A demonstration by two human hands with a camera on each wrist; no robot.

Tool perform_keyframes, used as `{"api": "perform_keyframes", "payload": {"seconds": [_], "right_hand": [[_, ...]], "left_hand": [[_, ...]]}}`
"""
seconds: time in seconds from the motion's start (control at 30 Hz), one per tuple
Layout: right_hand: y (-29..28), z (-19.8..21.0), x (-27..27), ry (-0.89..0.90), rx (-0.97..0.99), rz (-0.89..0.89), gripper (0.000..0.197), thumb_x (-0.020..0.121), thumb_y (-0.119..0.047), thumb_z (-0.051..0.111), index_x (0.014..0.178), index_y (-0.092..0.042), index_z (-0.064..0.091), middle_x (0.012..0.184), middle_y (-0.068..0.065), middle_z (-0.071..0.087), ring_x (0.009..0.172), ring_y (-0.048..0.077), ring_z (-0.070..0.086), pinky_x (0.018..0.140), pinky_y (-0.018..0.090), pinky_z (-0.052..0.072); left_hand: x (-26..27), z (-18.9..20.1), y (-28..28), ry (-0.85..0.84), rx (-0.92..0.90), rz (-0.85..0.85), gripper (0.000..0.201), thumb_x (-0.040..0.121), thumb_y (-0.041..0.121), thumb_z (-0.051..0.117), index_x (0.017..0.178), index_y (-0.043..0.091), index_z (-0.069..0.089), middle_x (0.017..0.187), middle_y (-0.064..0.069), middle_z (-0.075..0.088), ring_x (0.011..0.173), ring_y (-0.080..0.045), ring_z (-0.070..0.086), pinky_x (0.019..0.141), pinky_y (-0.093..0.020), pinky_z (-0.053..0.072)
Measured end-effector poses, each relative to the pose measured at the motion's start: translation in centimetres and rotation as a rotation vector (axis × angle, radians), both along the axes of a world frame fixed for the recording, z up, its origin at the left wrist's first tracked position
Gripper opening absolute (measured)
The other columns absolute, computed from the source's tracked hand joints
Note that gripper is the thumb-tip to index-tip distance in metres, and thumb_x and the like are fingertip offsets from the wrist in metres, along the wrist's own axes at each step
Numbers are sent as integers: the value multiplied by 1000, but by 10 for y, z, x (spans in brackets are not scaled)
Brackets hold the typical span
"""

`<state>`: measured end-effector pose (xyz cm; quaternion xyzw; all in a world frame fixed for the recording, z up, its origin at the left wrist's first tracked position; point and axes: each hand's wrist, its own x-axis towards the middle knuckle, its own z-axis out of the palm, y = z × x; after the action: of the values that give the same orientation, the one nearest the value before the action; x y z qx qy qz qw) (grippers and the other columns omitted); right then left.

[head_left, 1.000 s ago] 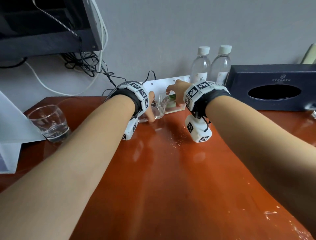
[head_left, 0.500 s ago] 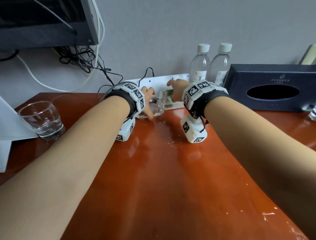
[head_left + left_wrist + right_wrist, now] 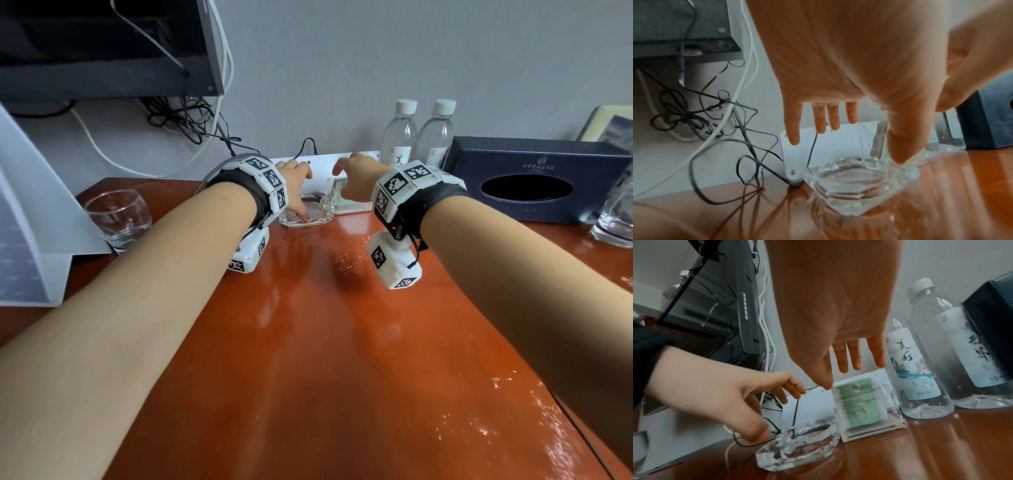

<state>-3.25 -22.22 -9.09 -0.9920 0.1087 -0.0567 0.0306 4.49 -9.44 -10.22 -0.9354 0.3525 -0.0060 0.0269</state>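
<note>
A clear glass ashtray (image 3: 306,216) sits on the orange-brown table close to the wall. My left hand (image 3: 296,186) hovers over it with fingers straight. Only the thumb (image 3: 898,146) touches it, on the right rim of the ashtray (image 3: 855,186). Just right of it stands a clear acrylic holder (image 3: 346,200) filled with green packets. My right hand (image 3: 356,181) is above the holder (image 3: 863,405), fingers straight and spread. Its thumb tip (image 3: 825,381) meets the holder's top left corner. Neither hand grips anything.
A white plate with plugged cables (image 3: 325,161) leans on the wall behind. Two water bottles (image 3: 399,137) and a dark tissue box (image 3: 534,178) stand to the right. A drinking glass (image 3: 118,219) stands left and another (image 3: 616,216) at the right edge. Tangled cables (image 3: 191,120) hang under a dark monitor.
My left fingers have lifted and spread above the ashtray while the thumb stays on it. The right hand has barely moved. The head view has shifted slightly.
</note>
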Motion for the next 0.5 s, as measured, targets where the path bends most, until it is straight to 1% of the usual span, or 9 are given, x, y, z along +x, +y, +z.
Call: {"api": "perform_keyframes", "payload": {"seconds": [0.07,0.17,0.23,0.3,0.37,0.43,0.5], "right_hand": [[12,6,-7,10,-11,27,43,91,-10,47,134,-16,47,136,10,43,121,27,50,92,30,41],[32,16,-15,66,-49,63,42,93,-13,49,135,-15,48,138,9,45,123,25,48,97,31,41],[45,21,-20,90,-69,87,39,94,-13,48,132,-12,51,135,9,50,122,25,50,99,32,42],[58,23,-26,90,-95,125,36,94,-13,46,129,-8,54,131,10,54,120,25,52,99,32,43],[71,25,-30,96,-104,158,36,94,-13,46,129,-7,54,131,10,55,120,26,52,99,32,44],[84,26,-32,98,-116,179,37,95,-12,42,130,-7,53,132,10,54,121,26,52,102,33,42],[94,26,-34,99,-118,186,37,96,-12,41,131,-8,52,133,10,53,122,26,51,104,34,41]], "left_hand": [[-5,8,8,6,-27,2,73,79,25,70,139,9,31,138,-14,38,125,-30,40,94,-34,38],[-14,19,23,-2,-68,10,67,80,21,68,136,8,34,137,-15,41,123,-30,43,97,-36,39],[-21,27,34,-14,-88,11,63,81,20,68,134,6,37,135,-15,44,121,-31,45,97,-36,39],[-27,34,45,-24,-92,18,61,81,19,68,133,6,38,134,-16,45,120,-32,46,95,-36,38],[-31,39,56,-42,-88,28,60,81,19,67,132,7,39,133,-16,46,120,-32,46,95,-35,38],[-35,43,67,-70,-74,32,59,82,20,66,133,8,39,132,-15,46,120,-31,45,93,-34,38],[-38,45,77,-86,-63,39,58,83,22,65,133,8,39,131,-15,47,120,-30,45,93,-33,38]]}}
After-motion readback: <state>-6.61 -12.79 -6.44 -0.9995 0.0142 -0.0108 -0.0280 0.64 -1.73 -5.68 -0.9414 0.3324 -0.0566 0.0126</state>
